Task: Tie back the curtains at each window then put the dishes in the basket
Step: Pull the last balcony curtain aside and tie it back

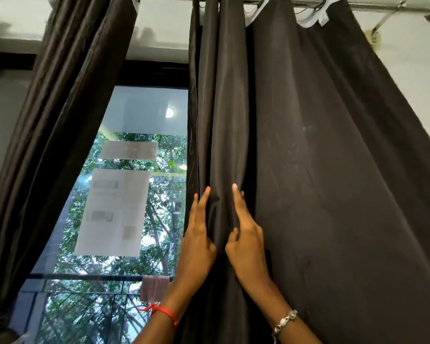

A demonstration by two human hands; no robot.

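Observation:
A dark brown right curtain (333,170) hangs from a metal rod (373,4) and covers the right part of the window (144,194). The matching left curtain (60,120) is drawn aside to the left. My left hand (197,242) holds the right curtain's inner edge, fingers straight up along it and thumb sunk into the fold. My right hand (246,244) lies just to the right, index finger stretched up, thumb bent against the same gathered fold. The fold sits squeezed between both hands. No dishes or basket are in view.
Sheets of paper (114,212) are stuck on the glass. Outside, a railing (84,278) carries a hanging cloth (154,289), with trees beyond. A wall bracket (375,31) holds the rod at the upper right.

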